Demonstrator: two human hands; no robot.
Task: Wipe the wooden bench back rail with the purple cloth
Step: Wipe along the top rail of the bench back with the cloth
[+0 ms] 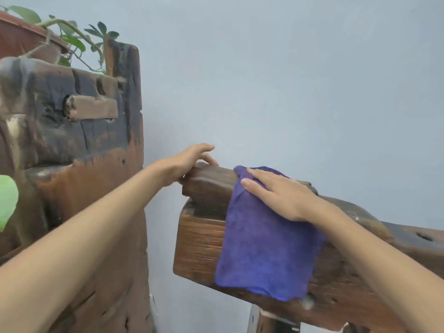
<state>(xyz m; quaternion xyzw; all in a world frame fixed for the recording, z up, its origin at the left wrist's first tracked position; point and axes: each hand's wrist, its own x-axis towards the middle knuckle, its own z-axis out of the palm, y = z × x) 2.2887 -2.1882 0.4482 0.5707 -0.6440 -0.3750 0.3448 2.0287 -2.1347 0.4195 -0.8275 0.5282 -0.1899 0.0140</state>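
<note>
The wooden bench back rail [199, 246] runs from the centre toward the lower right, dark brown with a worn top. A purple cloth [264, 255] hangs draped over its top and front face near the left end. My right hand [278, 193] lies flat on the upper part of the cloth, fingers pointing left, pressing it onto the rail. My left hand [189, 162] rests on the rail's left end, fingers curled over the top and back, just left of the cloth.
A tall rough wooden stand [79, 145] fills the left side, close to the rail's end. A brown plant pot [21, 37] with green leaves sits on top of it. A pale blue wall [288, 80] stands right behind the rail.
</note>
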